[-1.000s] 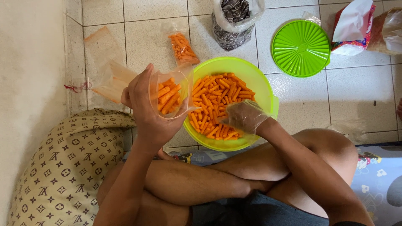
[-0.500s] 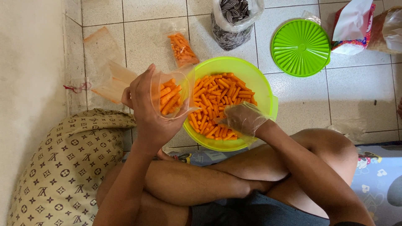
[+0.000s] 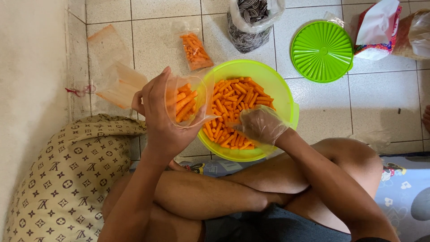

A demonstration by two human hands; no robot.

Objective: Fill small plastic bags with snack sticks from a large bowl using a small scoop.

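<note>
the tiled floor (image 3: 385, 103) fills the far half of the view, and on the near left lies a beige patterned cushion (image 3: 62, 179) beside the person's crossed legs. just beyond the knees sits a round lime-green bowl (image 3: 286, 101), filled with short orange snack sticks (image 3: 235, 101). its matching green lid (image 3: 321, 50) lies flat on the floor to the far right, well apart from the bowl, with a red and white packet (image 3: 376, 29) just right of it. a dark patterned bag (image 3: 251, 22) stands at the far edge, beyond the bowl. on the far left a loose pile of empty clear bags (image 3: 112, 67) lies on the tiles. the left hand (image 3: 163, 116) is raised at the bowl's left rim, its fingers clamped around a small clear plastic bag (image 3: 186, 101) partly filled with orange sticks. the right hand (image 3: 260, 125), in a thin clear glove, rests in the bowl's near side, its fingers curled down onto the sticks; whether they grip any i cannot tell. smallest, a filled little bag (image 3: 195, 51) lies on the floor just beyond the held one.
</note>
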